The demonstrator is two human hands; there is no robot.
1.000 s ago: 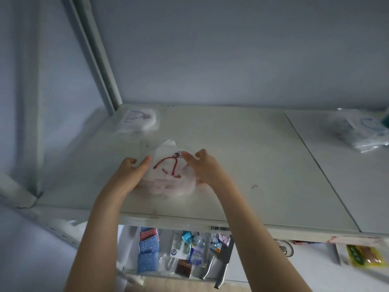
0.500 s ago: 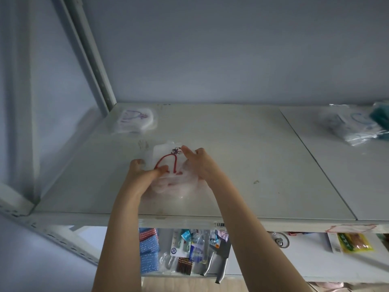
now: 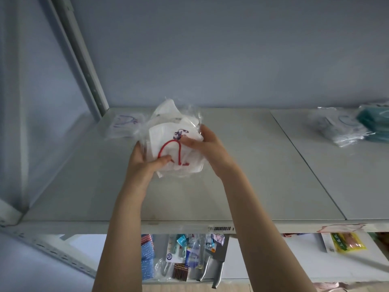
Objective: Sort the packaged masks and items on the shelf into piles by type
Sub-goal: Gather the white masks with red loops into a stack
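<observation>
A small stack of white masks with red ear loops (image 3: 168, 135), each in clear plastic, is held up above the white shelf (image 3: 242, 165). My left hand (image 3: 145, 163) grips its left side, thumb on the front. My right hand (image 3: 202, 142) grips its right side, thumb across the top mask. A packaged white mask with purple loops (image 3: 124, 123) lies at the shelf's back left. At the far right sits a pile of packaged masks with blue loops (image 3: 341, 127), next to a pile of teal packets (image 3: 376, 121).
A slanted metal upright (image 3: 84, 66) stands at the back left corner. A seam (image 3: 303, 157) divides the shelf boards. Below, the lower shelf holds small packaged goods (image 3: 189, 256), knives (image 3: 219, 268) and a yellow packet (image 3: 347, 243).
Both hands closed on the red-loop masks that lay on the shelf and lifted the stack off the surface, tilting it up toward the camera.
</observation>
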